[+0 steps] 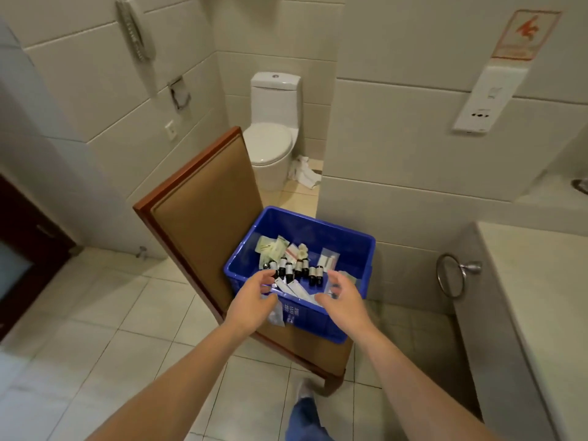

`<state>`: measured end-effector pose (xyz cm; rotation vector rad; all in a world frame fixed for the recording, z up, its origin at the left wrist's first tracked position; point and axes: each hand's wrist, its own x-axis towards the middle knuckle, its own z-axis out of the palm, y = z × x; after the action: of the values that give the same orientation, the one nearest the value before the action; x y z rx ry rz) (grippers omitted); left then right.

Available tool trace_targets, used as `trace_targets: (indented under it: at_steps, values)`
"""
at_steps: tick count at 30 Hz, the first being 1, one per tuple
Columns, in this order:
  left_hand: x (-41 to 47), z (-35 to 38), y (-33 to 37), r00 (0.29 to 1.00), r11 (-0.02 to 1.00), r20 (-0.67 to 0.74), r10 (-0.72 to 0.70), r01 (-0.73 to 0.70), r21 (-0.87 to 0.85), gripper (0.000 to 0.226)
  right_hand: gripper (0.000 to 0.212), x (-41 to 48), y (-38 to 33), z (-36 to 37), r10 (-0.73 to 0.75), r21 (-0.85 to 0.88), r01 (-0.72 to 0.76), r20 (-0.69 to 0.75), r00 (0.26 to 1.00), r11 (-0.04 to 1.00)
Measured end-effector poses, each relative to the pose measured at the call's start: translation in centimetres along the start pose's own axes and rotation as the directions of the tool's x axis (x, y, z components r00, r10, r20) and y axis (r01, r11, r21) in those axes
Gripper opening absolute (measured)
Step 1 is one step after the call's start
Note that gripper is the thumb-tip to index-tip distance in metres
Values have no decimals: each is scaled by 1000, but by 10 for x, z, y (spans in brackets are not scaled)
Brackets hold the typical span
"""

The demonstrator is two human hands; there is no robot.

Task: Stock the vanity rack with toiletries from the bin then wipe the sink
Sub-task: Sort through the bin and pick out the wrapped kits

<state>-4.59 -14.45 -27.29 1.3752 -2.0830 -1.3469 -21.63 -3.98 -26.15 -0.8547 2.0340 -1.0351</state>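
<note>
chair [203,218]: tan padded, wood frame, centre
toilet [270,144]: far, lid down
crumpled white cloth [304,171]: floor, just right of toilet
phone [135,30]: far left wall
towel ring [451,275]: right

Single view, head-worn, wide-angle. It faces forward and steeply down from standing height, and wall lines bow toward the frame edges. Both forearms enter from 6 o'clock. The left hand [254,297] and right hand [345,297] sit at centre, at arm's reach over the bin [350,237]. The toilet [270,138] lies far off at 12 o'clock. The table [541,297] runs close by at 4 o'clock.
</note>
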Motion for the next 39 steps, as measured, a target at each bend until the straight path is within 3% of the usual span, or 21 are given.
trace_targets:
  at_steps: [11, 22, 32, 39]
  values:
    - [100, 0, 14, 994, 994, -42, -102, 103, 32, 52, 58, 124, -20, 0, 0, -22, 3, 121, 993, 1000]
    - [145, 10, 6, 983, 982, 26, -181, 179, 57, 54, 57, 173, -7, 10, 103, -26, -100, 172, 980, 995]
    - [190, 16, -28, 952, 976, 227, -206, 184, 117, 49, 60, 188, 20, 31, 295, -36, -293, 112, 949, 955]
    - [231, 20, -54, 890, 974, 403, -216, 167, 153, 49, 58, 198, 39, 58, 451, -4, -451, 51, 891, 892]
